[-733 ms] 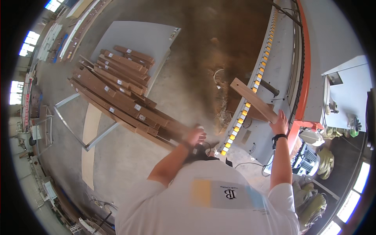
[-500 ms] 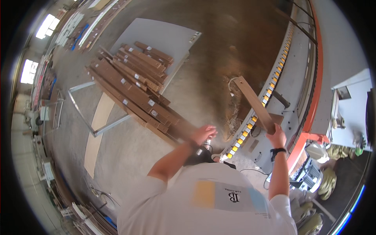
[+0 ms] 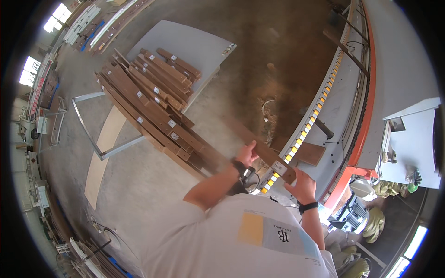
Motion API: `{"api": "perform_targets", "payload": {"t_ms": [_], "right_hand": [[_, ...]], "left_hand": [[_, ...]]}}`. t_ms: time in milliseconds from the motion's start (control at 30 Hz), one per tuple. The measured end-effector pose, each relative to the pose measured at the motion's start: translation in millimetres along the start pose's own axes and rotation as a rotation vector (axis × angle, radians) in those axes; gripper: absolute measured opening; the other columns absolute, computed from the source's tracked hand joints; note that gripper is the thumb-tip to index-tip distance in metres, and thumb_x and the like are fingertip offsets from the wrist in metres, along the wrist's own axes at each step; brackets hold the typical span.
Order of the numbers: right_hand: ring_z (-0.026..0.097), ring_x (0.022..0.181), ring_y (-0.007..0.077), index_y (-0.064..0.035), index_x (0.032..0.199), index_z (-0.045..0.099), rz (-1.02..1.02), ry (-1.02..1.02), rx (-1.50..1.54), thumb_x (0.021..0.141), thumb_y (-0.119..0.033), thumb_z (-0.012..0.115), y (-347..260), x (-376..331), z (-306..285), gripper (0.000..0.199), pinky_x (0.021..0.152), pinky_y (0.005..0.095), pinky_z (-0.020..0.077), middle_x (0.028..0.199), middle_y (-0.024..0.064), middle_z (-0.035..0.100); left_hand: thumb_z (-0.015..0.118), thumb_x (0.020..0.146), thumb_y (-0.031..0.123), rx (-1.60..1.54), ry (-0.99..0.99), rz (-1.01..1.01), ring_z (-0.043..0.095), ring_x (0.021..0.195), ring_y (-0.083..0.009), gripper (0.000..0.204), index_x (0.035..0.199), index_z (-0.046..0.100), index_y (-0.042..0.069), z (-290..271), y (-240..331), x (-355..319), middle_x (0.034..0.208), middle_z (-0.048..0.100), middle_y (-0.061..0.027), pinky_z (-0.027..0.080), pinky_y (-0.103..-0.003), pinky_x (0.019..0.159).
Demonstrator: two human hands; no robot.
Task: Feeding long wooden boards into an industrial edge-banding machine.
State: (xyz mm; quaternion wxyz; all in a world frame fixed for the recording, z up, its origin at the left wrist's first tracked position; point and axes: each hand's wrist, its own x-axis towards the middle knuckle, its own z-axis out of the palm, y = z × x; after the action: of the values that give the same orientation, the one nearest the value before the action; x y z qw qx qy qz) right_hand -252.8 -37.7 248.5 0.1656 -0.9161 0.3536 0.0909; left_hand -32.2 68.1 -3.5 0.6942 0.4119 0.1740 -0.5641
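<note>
Labelled brown plank (image 3: 265,152) has swung leftward. My left hand (image 3: 247,154) has joined my right hand (image 3: 303,186), both gripping it, sharing support.

I wear a white short-sleeved T-shirt (image 3: 194,245) printed with a panel (image 3: 251,228) of yellow, grey and pale blue, black lettering (image 3: 283,236) on the grey — behind my right hand (image 3: 303,186) a black band (image 3: 308,207) rings the wrist; behind my left hand (image 3: 248,154), a dark strap (image 3: 239,167).
</note>
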Motion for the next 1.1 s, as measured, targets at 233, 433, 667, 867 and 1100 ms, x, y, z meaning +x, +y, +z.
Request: {"api": "perform_targets", "payload": {"t_ms": [233,433,667,867,1100], "right_hand": [[0.070,0.084,0.0283,-0.0108,0.121,0.066,-0.133,0.124,0.002,0.073,-0.044,0.077,-42,45,14,0.060,0.073,0.0411,0.0555,0.091,0.0074,0.072],[0.071,0.086,0.0309,-0.0098,0.115,0.065,-0.129,0.133,0.030,0.075,-0.053,0.075,-83,120,49,0.059,0.071,0.0446,0.0550,0.097,0.0113,0.073],[0.072,0.077,0.0231,-0.0153,0.118,0.068,0.060,-0.065,0.184,0.081,-0.050,0.075,-65,134,55,0.051,0.070,0.0385,0.0561,0.093,0.0039,0.076],[0.072,0.072,0.0202,-0.0119,0.113,0.069,0.263,-0.129,0.163,0.083,-0.043,0.076,-31,103,72,0.044,0.069,0.0346,0.0559,0.078,0.0025,0.074],[0.071,0.071,0.0191,-0.0082,0.110,0.069,0.444,-0.208,0.401,0.080,-0.033,0.077,-23,102,98,0.039,0.068,0.0336,0.0550,0.075,0.0016,0.071]], "left_hand": [[0.066,0.098,0.024,0.824,-0.119,0.740,0.069,0.087,-0.0180,0.020,0.111,0.061,0.010,-20,28,21,0.097,0.068,-0.0030,0.058,-0.043,0.081],[0.064,0.098,0.018,0.085,-0.215,0.064,0.065,0.071,-0.0123,0.014,0.107,0.059,0.008,20,44,-17,0.088,0.065,-0.0019,0.057,-0.030,0.062],[0.057,0.102,0.035,0.173,-0.019,0.153,0.065,0.066,-0.0149,0.035,0.121,0.056,0.006,-15,113,27,0.094,0.064,-0.0054,0.054,-0.030,0.056],[0.058,0.101,0.039,0.204,0.083,0.282,0.066,0.079,-0.0217,0.038,0.126,0.053,0.011,-73,259,145,0.111,0.060,-0.0066,0.054,-0.034,0.058],[0.057,0.102,0.037,-0.029,0.234,0.391,0.062,0.068,-0.0189,0.027,0.113,0.056,0.013,-121,379,275,0.097,0.065,-0.0054,0.051,-0.028,0.050]]}}
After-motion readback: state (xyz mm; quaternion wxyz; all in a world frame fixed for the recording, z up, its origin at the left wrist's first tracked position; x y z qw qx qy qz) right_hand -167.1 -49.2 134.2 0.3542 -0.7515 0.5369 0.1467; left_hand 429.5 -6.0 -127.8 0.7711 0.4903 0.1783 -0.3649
